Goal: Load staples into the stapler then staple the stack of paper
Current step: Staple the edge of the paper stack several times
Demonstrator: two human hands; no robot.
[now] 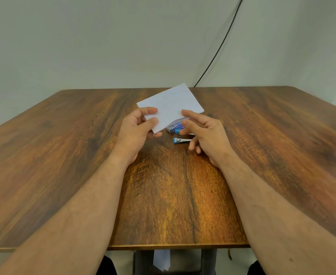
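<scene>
Above the stapler [181, 140], our left hand [137, 129] pinches the paper stack [170, 108] by its near corner while our right hand [204, 133], open and empty, reaches in, best squaring the sheets before stapling.

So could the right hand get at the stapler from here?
Probably yes: the right hand is open, holds nothing, and hovers right beside the stapler, which lies uncovered on the table.
</scene>
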